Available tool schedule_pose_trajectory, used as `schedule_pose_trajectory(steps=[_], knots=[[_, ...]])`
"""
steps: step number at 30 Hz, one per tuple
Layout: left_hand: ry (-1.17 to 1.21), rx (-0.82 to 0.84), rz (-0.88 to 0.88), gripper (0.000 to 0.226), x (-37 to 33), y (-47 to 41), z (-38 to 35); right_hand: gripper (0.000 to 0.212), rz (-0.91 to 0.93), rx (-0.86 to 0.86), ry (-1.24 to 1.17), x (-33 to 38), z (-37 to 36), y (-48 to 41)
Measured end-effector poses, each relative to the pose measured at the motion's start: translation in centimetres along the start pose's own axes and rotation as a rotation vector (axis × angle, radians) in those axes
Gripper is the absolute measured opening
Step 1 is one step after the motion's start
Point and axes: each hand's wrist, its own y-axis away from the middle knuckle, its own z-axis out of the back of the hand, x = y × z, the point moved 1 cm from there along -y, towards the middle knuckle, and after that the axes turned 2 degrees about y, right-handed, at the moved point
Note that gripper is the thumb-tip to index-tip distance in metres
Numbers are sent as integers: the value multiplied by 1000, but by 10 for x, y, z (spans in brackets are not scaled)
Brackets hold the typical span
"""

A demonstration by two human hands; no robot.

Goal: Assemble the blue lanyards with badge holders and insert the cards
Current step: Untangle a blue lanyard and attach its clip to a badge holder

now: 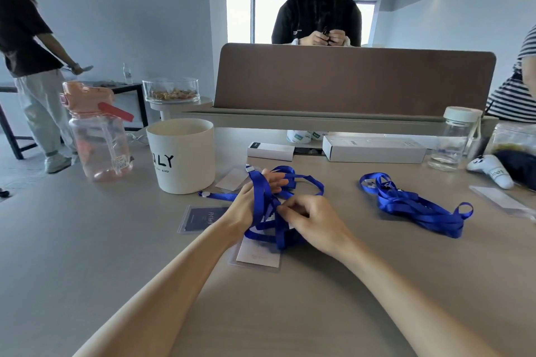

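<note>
nearest on the pale wooden table (261, 313), a clear plastic badge holder with a white card (258, 258) is laid flat, partly covered by loops of a tangled blue ribbon lanyard (259, 188). just beyond it the right hand (316, 224) is seen with its fingers curled, thumb and forefinger pinching a strand of the lanyard. the left hand (242, 206) is held beside it, fingers nearly straight and slightly spread, with several turns of ribbon draped across it. the rest of the loop is trailed over the table beyond. to the left a second clear holder with a dark blue card (200, 219) is laid flat. to the right, well apart, a loose heap of further blue lanyards (406, 203) is piled. farther back a white cylindrical pot (182, 153), a pink translucent water bottle (98, 133), two white cardboard boxes (374, 149) and a clear glass jar with a white lid (458, 139) are set out before a brown desk divider (348, 78) — behind it a person in a black shirt (316, 17) is seen standing.
</note>
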Motion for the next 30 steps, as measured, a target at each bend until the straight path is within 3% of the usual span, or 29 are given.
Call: schedule_pose_trajectory(steps=[6,10,13,16,19,21,24,30], knots=[[289,-129,123,22,-2,-4,4,22,-51,-215,-60,-6,9,-4],[224,-192,59,15,-5,-7,11,20,-151,-387,142,-24,19,-14],[225,-188,83,15,-5,-8,12,33,-258,-385,245,-33,19,-15],[253,-139,128,25,-6,-8,8,52,-173,-306,259,-28,14,-12],[189,-88,93,26,-4,-5,6,47,-14,-249,411,-24,8,-12],[120,-79,57,28,-4,-5,7,27,54,-232,445,-23,6,-12],[37,-67,50,31,-4,-5,9,10,100,-265,394,-18,7,-11],[-220,-47,-39,40,-2,-1,10,12,102,-295,16,1,14,-6]])
